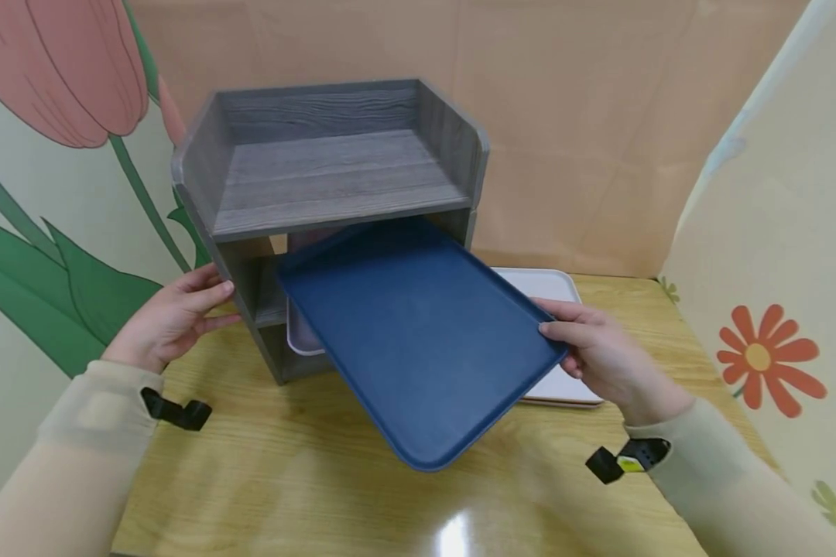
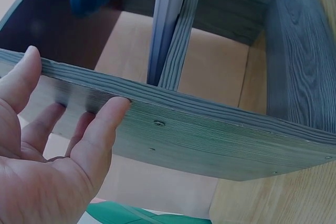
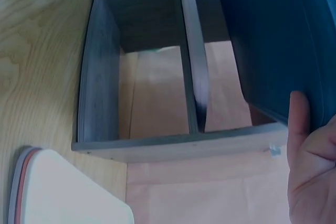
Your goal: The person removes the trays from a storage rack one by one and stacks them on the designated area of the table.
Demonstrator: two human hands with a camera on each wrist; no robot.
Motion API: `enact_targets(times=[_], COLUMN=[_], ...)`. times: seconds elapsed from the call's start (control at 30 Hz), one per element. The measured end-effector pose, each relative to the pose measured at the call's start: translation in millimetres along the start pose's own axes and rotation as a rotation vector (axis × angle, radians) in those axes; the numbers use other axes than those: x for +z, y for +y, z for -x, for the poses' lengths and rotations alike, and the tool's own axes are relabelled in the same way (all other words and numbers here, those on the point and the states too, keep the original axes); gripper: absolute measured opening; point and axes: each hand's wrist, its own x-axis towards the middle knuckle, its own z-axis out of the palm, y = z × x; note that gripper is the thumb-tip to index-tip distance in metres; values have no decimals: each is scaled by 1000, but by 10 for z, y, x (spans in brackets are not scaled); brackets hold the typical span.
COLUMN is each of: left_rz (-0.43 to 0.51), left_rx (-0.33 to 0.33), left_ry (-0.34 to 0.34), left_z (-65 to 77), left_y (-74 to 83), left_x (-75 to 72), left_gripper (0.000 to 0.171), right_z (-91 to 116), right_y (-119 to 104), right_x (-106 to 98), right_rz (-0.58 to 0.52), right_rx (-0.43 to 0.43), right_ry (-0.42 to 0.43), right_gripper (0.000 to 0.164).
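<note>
A dark blue tray (image 1: 425, 333) slants out of the upper compartment of a grey wooden shelf unit (image 1: 341, 174), its front corner tilted down above the table. At the tray's right edge, my right hand (image 1: 595, 352) pinches the rim between thumb and fingers. My left hand (image 1: 174, 317) is at the unit's left side, fingertips against the outer panel (image 2: 173, 137) and fingers loosely extended. A pale lilac tray (image 1: 303, 329) lies on the middle board, mostly hidden under the blue one.
On the right of the wooden table (image 1: 362, 464), a small stack of trays with a white one (image 1: 564, 387) on top lies beside the unit. A peach cloth (image 1: 564, 139) hangs behind. Flower-printed panels (image 1: 766, 255) stand on both sides.
</note>
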Motion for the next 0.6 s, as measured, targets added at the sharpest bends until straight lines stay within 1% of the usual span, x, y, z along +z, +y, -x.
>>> enact_targets(times=[0.27, 0.4, 0.6], left_rz=[-6, -8, -11], left_rx=[-7, -10, -11], left_ry=[11, 6, 10], left_z=[9, 10, 15], left_y=[15, 22, 27], left_x=[20, 17, 21], left_gripper=[64, 64, 65], right_z=[129, 172, 239], right_y=[-34, -36, -35], right_x=[-157, -256, -397], right_rz=[8, 12, 53], right_rx=[-1, -2, -22], right_ry=[-19, -36, -39], right_gripper=[34, 35, 36])
